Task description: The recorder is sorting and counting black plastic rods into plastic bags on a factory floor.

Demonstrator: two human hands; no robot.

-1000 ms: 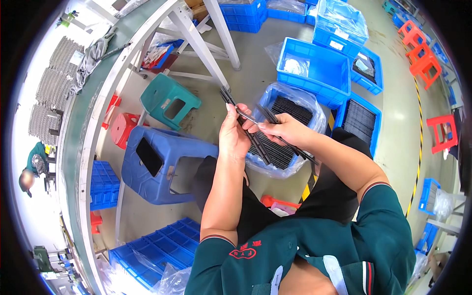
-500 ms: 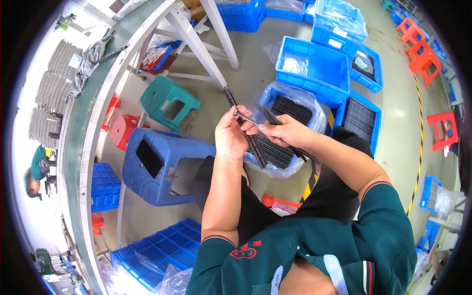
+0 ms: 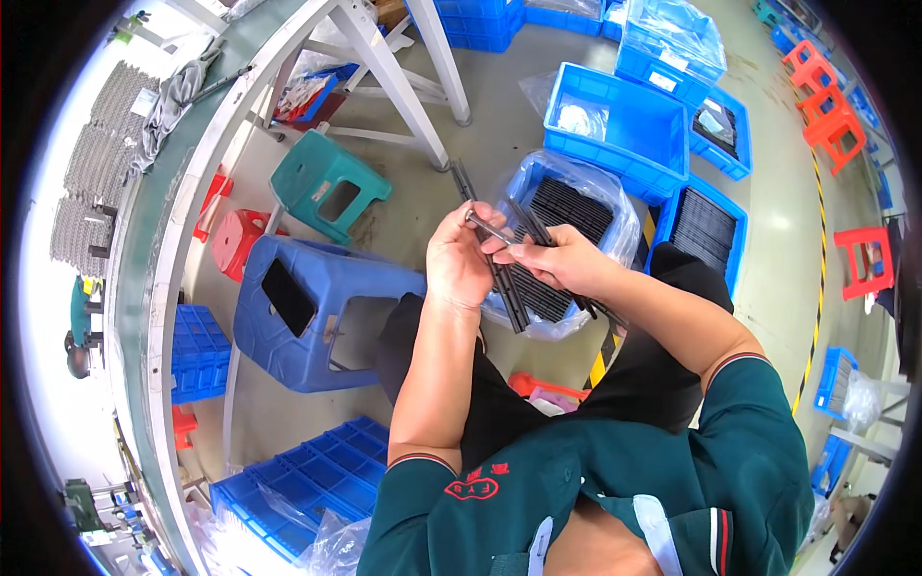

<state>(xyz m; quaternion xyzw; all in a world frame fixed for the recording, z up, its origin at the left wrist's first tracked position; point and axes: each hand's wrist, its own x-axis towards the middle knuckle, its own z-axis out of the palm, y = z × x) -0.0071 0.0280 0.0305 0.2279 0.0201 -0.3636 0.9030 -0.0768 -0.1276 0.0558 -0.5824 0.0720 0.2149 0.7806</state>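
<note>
My left hand point(image 3: 459, 257) is closed round a few long black rails point(image 3: 512, 300) that slant down from upper left. My right hand point(image 3: 569, 259) is closed too, gripping another bundle of black rails point(image 3: 526, 219). A short, shiny metal rod point(image 3: 488, 228) with a rounded end spans the gap between the two hands. Its right end is at my right fingertips, and its rounded end lies by my left fingers. Below both hands stands a blue crate lined with clear plastic point(image 3: 612, 182), holding rows of black rails point(image 3: 569, 202). My hands partly cover them.
A blue stool point(image 3: 360, 274) with a black phone point(image 3: 288, 297) on it stands at left, near a green stool point(image 3: 327, 182) and a white-framed workbench point(image 3: 173, 278). Blue crates point(image 3: 615, 115) stand beyond and to the right. Stacked blue crates point(image 3: 307, 480) lie lower left.
The view has shifted slightly. Both hands keep their grip on the rails, and the metal rod stays between them with little visible movement.
</note>
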